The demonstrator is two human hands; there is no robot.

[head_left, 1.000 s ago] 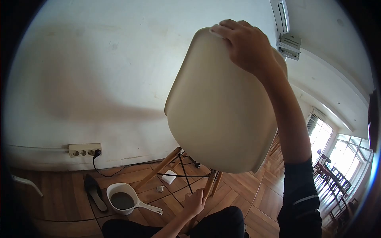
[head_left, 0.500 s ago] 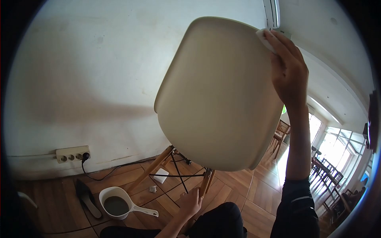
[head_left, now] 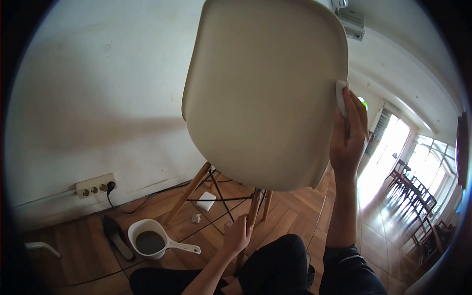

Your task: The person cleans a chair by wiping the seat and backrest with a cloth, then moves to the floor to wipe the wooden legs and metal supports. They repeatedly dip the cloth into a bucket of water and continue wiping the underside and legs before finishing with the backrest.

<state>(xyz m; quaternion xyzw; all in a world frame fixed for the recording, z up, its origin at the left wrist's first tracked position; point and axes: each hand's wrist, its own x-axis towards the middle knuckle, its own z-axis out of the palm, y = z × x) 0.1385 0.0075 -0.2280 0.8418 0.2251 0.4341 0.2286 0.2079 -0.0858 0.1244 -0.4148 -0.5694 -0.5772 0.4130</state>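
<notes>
A beige chair (head_left: 265, 93) with a moulded shell stands tilted before me, its smooth outer face filling the middle of the view. My left hand (head_left: 237, 236) is wrapped round one of its wooden legs (head_left: 254, 209), low down. Between the fingers and thumb of my right hand (head_left: 350, 132) is a white sponge (head_left: 341, 97), pressed on the right rim of the shell. Dark crossed metal rods (head_left: 220, 196) brace the legs under the seat.
On the tiled floor at left stand a white dipper (head_left: 147, 241) with greyish liquid and a dark shoe (head_left: 117, 238). A white block (head_left: 206, 200) and a crumpled scrap (head_left: 196, 218) lie near the chair legs. A socket strip (head_left: 96, 187) with a plugged cable runs along the wall.
My right hand has slid down the shell's right rim with the sponge, from the upper corner to about mid-height. My left hand keeps its hold on the leg. The view has shifted slightly.
</notes>
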